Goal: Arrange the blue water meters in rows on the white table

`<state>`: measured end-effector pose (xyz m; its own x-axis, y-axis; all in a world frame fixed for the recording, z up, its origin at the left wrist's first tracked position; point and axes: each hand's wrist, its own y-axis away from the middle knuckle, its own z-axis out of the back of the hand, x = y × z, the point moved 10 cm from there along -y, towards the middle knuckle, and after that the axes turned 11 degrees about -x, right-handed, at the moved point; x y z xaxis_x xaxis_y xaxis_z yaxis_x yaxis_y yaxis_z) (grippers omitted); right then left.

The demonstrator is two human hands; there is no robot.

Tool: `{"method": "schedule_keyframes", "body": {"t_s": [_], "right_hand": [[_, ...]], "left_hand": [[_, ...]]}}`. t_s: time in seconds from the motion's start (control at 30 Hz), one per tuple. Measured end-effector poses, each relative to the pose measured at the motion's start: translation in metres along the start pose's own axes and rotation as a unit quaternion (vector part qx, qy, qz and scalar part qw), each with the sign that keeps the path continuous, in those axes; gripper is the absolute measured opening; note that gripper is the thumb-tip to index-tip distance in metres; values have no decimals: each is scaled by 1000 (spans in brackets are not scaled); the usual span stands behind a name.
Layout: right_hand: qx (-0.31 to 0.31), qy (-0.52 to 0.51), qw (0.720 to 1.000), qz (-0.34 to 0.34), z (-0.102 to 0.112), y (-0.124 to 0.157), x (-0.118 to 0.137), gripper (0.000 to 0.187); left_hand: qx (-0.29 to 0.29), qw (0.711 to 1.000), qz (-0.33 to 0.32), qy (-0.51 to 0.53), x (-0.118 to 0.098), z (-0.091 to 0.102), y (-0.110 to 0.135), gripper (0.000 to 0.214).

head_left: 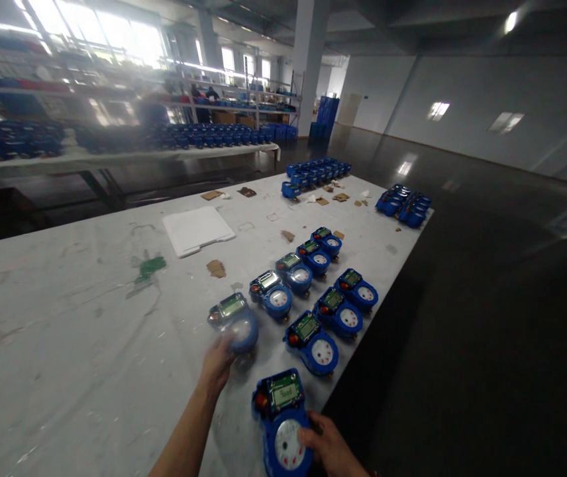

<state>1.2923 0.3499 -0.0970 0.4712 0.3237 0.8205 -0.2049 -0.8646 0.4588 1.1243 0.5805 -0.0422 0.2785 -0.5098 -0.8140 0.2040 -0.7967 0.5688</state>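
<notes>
Head view: left hand (218, 364) clamps one blue meter (234, 322), right hand (330, 447) another (283, 424); set each squarely in its row.

The meter (235, 322) under the left hand (216, 364) is smeared with motion blur, so its dial's unreadable. The bottom edge chops off the nearest meter (283, 424) and most of the right hand (330, 450). The far shelves (15, 79) are blown out and fuzzy.

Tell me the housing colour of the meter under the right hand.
Blue, seen in the head view: meter, right hand.
</notes>
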Motion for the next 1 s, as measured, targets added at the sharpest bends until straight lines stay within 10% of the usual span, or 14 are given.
{"method": "schedule_keyframes", "body": {"t_s": [0.37,1.0], "right_hand": [[-25,-6,1000,-16,-5,2,9,73],[12,-10,1000,-13,-27,-4,5,66]], "left_hand": [[-42,999,-9,6,-3,61,-22,11],[-27,999,-20,7,-10,55,-11,14]]}}
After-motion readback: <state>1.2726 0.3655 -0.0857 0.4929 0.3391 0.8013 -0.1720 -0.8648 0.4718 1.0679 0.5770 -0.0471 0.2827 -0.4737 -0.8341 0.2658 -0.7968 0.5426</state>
